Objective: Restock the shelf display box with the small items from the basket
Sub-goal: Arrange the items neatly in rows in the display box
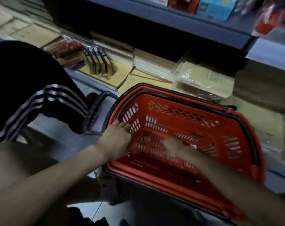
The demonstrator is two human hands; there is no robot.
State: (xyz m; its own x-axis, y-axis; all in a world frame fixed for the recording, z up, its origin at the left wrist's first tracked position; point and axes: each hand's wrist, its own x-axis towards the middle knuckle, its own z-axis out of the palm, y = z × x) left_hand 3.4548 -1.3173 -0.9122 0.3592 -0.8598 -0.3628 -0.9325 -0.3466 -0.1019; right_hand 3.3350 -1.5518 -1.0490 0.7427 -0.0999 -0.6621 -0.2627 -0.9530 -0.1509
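Note:
A red plastic basket (211, 128) with black handles stands on the floor in front of the lowest shelf. Several small red items (152, 141) lie on its bottom, blurred by motion. My left hand (118, 140) reaches over the basket's left rim, fingers spread toward the items. My right hand (174, 148) is down inside the basket, blurred; whether it grips anything is unclear. A display box holding small upright dark packs (97, 61) sits on the lowest shelf, up and left of the basket.
A person's leg in black trousers with white stripes (29, 88) kneels at the left. Stacked paper packs in plastic wrap (202, 79) fill the lowest shelf behind the basket. A blue box (215, 7) stands on the shelf above.

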